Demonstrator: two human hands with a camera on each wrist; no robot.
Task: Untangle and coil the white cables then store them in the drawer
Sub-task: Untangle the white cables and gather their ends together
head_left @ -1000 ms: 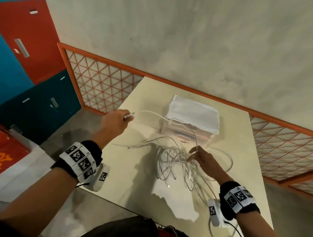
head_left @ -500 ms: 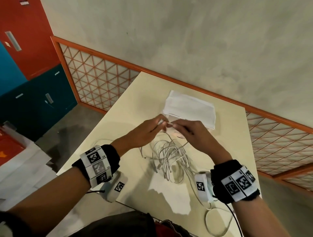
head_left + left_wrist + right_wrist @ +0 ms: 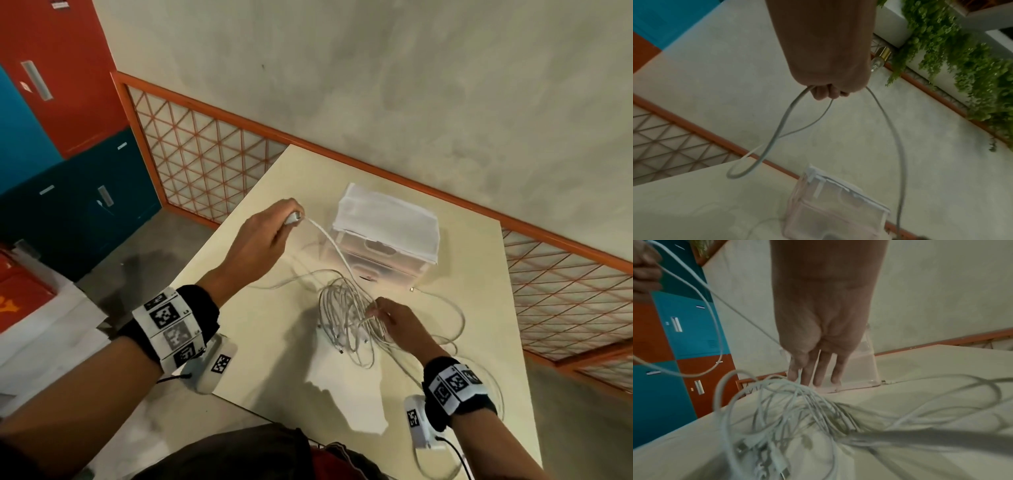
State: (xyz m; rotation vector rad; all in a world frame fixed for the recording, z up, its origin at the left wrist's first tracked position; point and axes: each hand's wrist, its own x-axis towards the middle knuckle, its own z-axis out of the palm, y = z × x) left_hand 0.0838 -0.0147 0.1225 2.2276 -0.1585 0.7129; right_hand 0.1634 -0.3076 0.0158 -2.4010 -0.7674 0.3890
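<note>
A tangle of white cables (image 3: pixel 346 318) lies in the middle of the cream table (image 3: pixel 274 359), also seen close up as a cable tangle (image 3: pixel 793 415) in the right wrist view. My left hand (image 3: pixel 274 229) is raised left of the drawer box (image 3: pixel 387 236) and grips one white cable (image 3: pixel 329 243) near its plug end; loops of this cable (image 3: pixel 781 126) hang from its fist. My right hand (image 3: pixel 390 318) rests on the tangle's right side, and its fingers (image 3: pixel 813 373) pinch a strand. The translucent drawer box (image 3: pixel 834 207) has a white top and its drawers look shut.
An orange lattice railing (image 3: pixel 205 164) runs behind the table along a grey wall. Red and teal lockers (image 3: pixel 51 137) stand at the left. More cable loops (image 3: pixel 452 318) trail toward the table's right edge and near corner.
Half a second ago both hands met in front of the drawer box. Now my left hand has pulled a cable up and to the left, and my right hand has dropped back onto the tangle.
</note>
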